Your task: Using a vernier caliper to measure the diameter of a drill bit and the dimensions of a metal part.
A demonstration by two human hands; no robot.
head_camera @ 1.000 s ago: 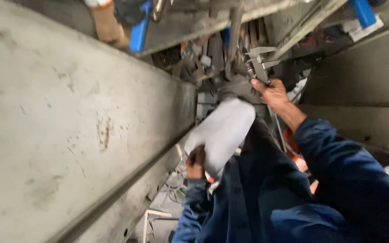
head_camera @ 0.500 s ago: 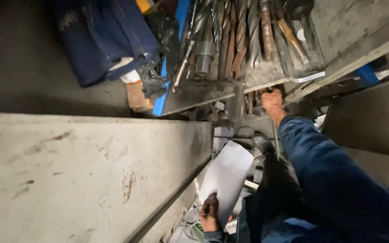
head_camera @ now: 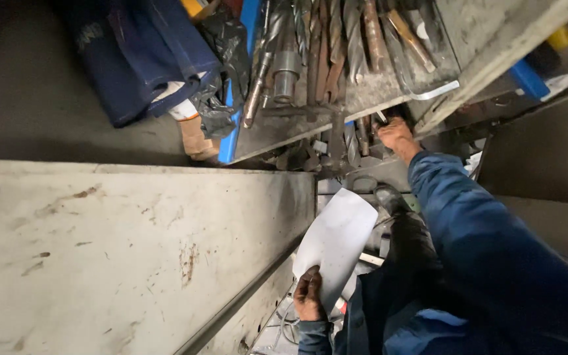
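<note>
The white sheet of paper (head_camera: 336, 246) hangs low in the view, pinched at its bottom edge by the left hand (head_camera: 309, 297), whose fingers are closed on it with the thumb across the near face; the sheet rises from that grip, tilted up and to the right, beside the edge of the grey metal bench top (head_camera: 133, 250). Half a second ago the sheet and that hand sat lower and smaller in the picture, and the bench filled less of the left side. Further up, the right hand (head_camera: 396, 136), at the end of a blue sleeve (head_camera: 481, 236), reaches under the edge of the tool tray (head_camera: 363, 98); its fingertips are hidden among the parts there, so whether they grip anything cannot be told. Before, this hand was at the same spot. Farthest off, drill bits (head_camera: 323, 46) lie side by side in the tray, with a dark blue cloth (head_camera: 133, 52) to their left.
</note>
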